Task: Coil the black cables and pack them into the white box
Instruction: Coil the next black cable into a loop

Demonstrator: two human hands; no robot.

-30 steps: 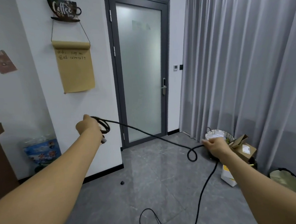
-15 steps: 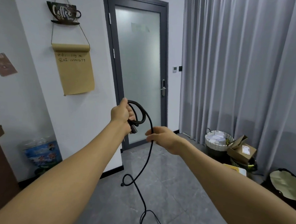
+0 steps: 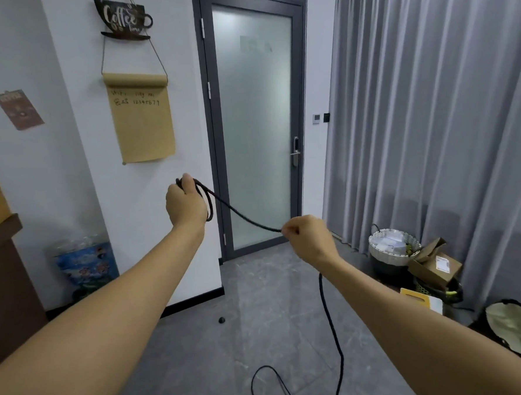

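My left hand (image 3: 186, 203) is raised in front of the wall and grips a small coil of the black cable (image 3: 242, 215). From the coil the cable runs down and right to my right hand (image 3: 309, 240), which pinches it between thumb and fingers. Below the right hand the cable hangs to the floor and out of the bottom of the view, beside a thin loop of black cable (image 3: 271, 389) lying on the floor. The white box is not in view.
A glass door (image 3: 258, 124) stands ahead, with grey curtains (image 3: 431, 110) to its right. A white basket (image 3: 392, 245), a cardboard box (image 3: 434, 266) and a dark bag (image 3: 517, 328) crowd the right floor. A wooden counter (image 3: 1, 274) is at left. A small black knob (image 3: 222, 320) sits on the grey floor.
My right hand has slid out along the cable to the right and down, away from my left hand. The stretch of cable between the hands has drawn out. My left hand has turned with the coil.
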